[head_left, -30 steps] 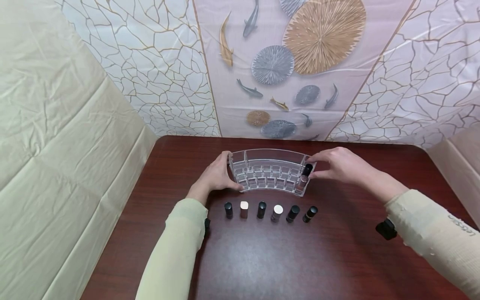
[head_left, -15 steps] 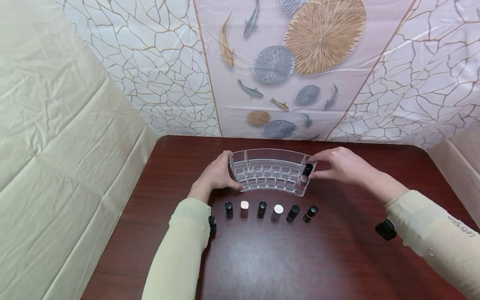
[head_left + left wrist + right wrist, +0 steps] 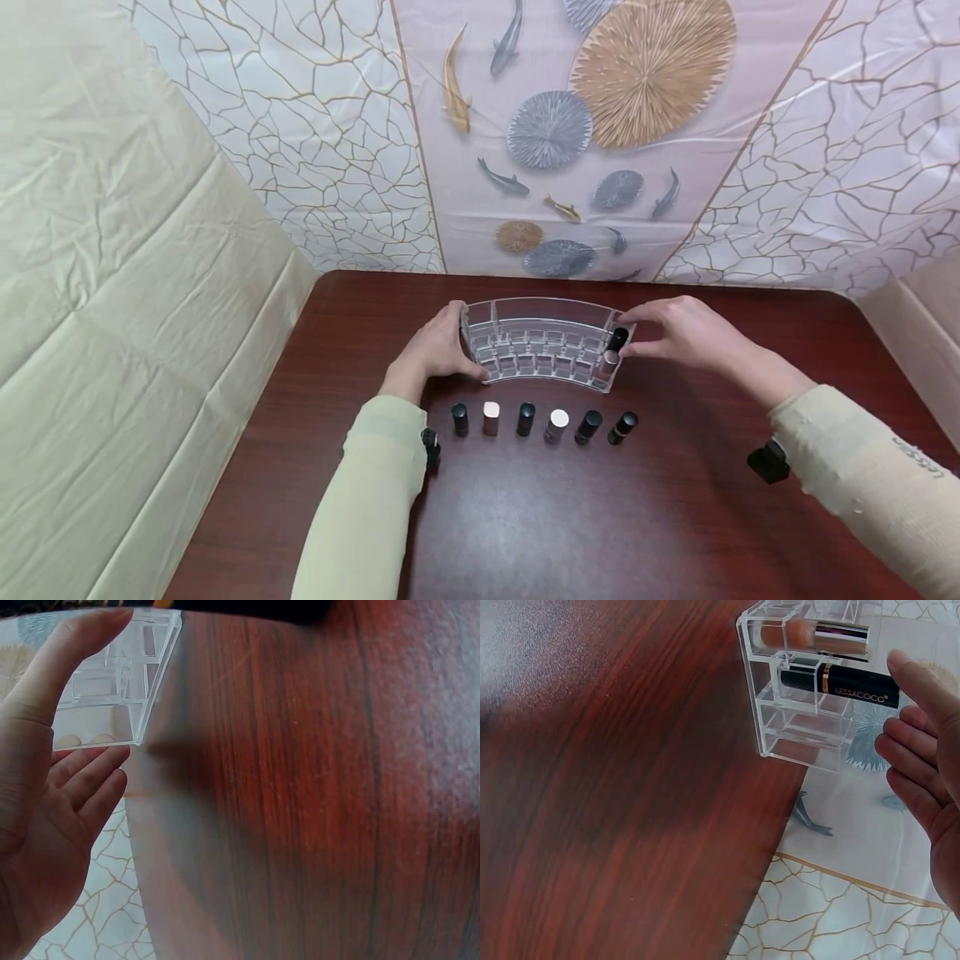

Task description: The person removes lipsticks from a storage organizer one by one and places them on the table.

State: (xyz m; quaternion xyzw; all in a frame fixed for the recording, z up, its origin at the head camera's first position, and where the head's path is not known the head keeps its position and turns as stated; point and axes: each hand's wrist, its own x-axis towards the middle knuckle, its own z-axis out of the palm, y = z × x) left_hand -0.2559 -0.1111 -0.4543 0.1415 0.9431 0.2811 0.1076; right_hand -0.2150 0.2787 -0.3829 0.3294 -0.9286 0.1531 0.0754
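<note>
A clear acrylic lipstick organizer (image 3: 536, 342) stands near the back of the table, curved and divided into rows of compartments. My left hand (image 3: 435, 346) holds its left end, thumb at the front corner and fingers behind; the left wrist view shows those fingers (image 3: 90, 780) fairly straight. At the right end, my right hand (image 3: 678, 333) has thumb and index finger spread by the back corner. A black-capped lipstick (image 3: 855, 684) stands in a right-end compartment, its top beside the right thumb (image 3: 915, 679). In front of it stands a peach-pink tube with a shiny cap (image 3: 840, 640).
Several lipsticks stand in a row before the organizer, from a black one (image 3: 461, 419) and a pale square-topped one (image 3: 491, 418) to a gold-banded black one (image 3: 623, 427) on the right. The dark red-brown table (image 3: 570, 517) meets patterned cloth (image 3: 555, 225) behind.
The left forearm has shifted slightly to the right. Both hands stay at the organizer's ends, and the lipsticks stay in place.
</note>
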